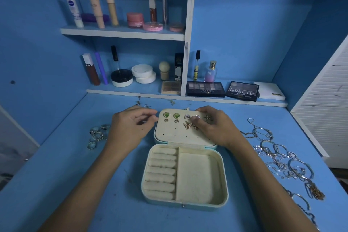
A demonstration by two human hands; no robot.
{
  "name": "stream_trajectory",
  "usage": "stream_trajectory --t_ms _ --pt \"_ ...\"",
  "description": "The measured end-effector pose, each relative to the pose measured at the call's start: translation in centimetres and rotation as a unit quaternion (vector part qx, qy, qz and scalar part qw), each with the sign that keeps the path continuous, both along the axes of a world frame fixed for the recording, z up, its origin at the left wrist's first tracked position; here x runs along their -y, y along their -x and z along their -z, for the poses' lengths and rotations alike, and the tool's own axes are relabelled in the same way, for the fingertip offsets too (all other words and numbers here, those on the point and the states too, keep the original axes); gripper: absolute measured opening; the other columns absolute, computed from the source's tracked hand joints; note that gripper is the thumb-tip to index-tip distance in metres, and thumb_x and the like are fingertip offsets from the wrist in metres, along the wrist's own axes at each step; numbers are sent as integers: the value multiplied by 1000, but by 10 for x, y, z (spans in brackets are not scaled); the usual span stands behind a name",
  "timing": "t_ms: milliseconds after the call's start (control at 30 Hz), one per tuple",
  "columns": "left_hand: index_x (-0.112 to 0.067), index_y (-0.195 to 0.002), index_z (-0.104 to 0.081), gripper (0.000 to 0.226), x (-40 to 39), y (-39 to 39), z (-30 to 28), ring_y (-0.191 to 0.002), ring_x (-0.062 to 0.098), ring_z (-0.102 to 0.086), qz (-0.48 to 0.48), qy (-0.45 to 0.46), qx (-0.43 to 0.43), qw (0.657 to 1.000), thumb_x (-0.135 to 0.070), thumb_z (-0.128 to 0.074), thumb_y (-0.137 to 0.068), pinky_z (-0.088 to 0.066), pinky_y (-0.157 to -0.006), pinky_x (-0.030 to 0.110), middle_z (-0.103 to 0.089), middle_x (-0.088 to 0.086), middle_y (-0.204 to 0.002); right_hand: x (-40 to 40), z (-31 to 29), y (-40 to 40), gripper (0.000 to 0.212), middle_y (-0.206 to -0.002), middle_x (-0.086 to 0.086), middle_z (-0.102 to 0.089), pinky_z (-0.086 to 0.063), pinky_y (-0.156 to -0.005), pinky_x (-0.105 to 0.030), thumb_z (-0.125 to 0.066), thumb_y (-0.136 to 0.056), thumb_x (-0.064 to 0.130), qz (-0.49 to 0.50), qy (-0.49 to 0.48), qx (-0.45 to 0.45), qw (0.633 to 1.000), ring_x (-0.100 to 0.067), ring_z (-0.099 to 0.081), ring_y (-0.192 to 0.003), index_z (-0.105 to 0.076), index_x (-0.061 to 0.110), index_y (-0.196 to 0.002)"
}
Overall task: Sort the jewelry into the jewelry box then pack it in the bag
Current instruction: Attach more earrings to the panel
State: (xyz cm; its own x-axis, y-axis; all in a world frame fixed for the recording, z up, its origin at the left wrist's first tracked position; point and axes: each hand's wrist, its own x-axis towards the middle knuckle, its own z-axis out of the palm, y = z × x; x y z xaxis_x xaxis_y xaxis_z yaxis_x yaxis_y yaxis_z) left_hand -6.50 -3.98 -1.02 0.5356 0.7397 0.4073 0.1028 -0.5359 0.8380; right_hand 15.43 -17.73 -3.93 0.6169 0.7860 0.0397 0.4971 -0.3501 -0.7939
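Head view looks down on a blue surface (113,203) where a cream jewelry box (183,177) lies open, its lid (180,133) folded back flat away from the person. Green square earrings (171,115), small gold heart studs (171,120), a butterfly earring (187,125) and a starfish earring (208,118) are pinned in the lid's upper rows. The base holds ring rolls (162,173) on its left and an open compartment (197,177) on its right.

The left hand (130,128) sits just beside the lid's left edge, thumb and forefinger curled together near the corner; whether they pinch anything cannot be told. The right hand (212,126) rests on the lid's right part, its fingers (195,121) bent down onto an earring beside the butterfly, seemingly pinching it.

Rings (98,133) lie left of the box, loose earrings (143,103) beyond it, and tangled chains and bracelets (282,164) to the right. Eyeshadow palettes (222,89) and cosmetics stand on the shelf (122,33) behind.
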Motion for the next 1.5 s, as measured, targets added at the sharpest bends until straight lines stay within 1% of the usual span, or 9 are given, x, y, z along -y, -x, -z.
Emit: stream_trajectory --t_ms 133,267,467,700,867,967,1100,1300,1500 --pt "-26 -91 -76 23 0 0 0 -80 4 -72 -5 27 -13 1000 -5 -77 -82 -55 -75 16 -76 -13 -84 0 0 0 33 -104 -2 -66 -44 -77 -28 -64 -82 66 1 1 1 1000 -15 -61 -95 -61 42 -105" --pt "-29 -87 -75 26 2 0 -1 -78 2 -72 13 29 -14 999 -3 -78 -80 -56 -74 16 -75 -16 -81 1 -1 1 31 -101 -2 -66 -42 -75 -27 -65 -84 63 4 -1 2 1000 -16 -59 -92 -61 40 -105" --pt "-17 -87 -79 20 3 0 0 -76 3 -71 25 -49 -23 998 0 -80 -77 -57 -71 20 -75 -10 -83 1 -1 2 33 -101 -2 -66 -44 -77 -29 -65 -84 63 4 -3 9 1000 -18 -59 -95 -62 38 -106" --pt "-15 -86 -80 15 6 1 -2 -62 -5 -61 15 -85 -57 995 -7 -84 -74 -39 -59 1 -71 -13 -72 1 0 0 39 -105 -1 -67 -47 -84 -31 -64 -83 66 7 0 17 1000 -17 -60 -100 -62 37 -110" --pt "-27 -78 -79 18 3 2 2 -72 4 -62 17 -121 -87 989 -13 -87 -71 -42 -69 4 -64 -28 -71 1 -1 0 41 -108 -2 -65 -45 -81 -28 -64 -83 65 7 5 16 1000 -17 -60 -97 -62 37 -113" --pt "-26 -78 -80 18 2 0 4 -70 3 -61 15 -141 -90 986 -13 -88 -69 -41 -69 3 -60 -22 -61 1 -1 1 41 -108 -3 -65 -45 -79 -28 -64 -83 66 7 6 15 1000 -17 -61 -95 -61 37 -112" --pt "-23 -77 -80 17 2 0 5 -69 -2 -59 32 -174 -95 980 -11 -88 -69 -41 -68 3 -59 -28 -64 2 -2 2 37 -108 -3 -65 -45 -80 -28 -64 -85 63 7 5 15 1000 -16 -60 -97 -62 37 -112" --pt "-17 -77 -81 14 -1 -2 9 -71 7 -59 48 -207 -86 973 -8 -87 -68 -47 -67 14 -71 -11 -70 2 -2 2 38 -107 -2 -65 -46 -82 -29 -63 -83 66 5 5 16 1000 -17 -60 -98 -61 39 -109" --pt "-17 -77 -80 12 -2 -3 10 -71 9 -59 49 -211 -82 973 -9 -86 -69 -48 -66 16 -71 -10 -70 2 -4 3 29 -107 -3 -64 -43 -81 -28 -65 -86 60 4 5 21 1000 -17 -58 -100 -59 41 -106"
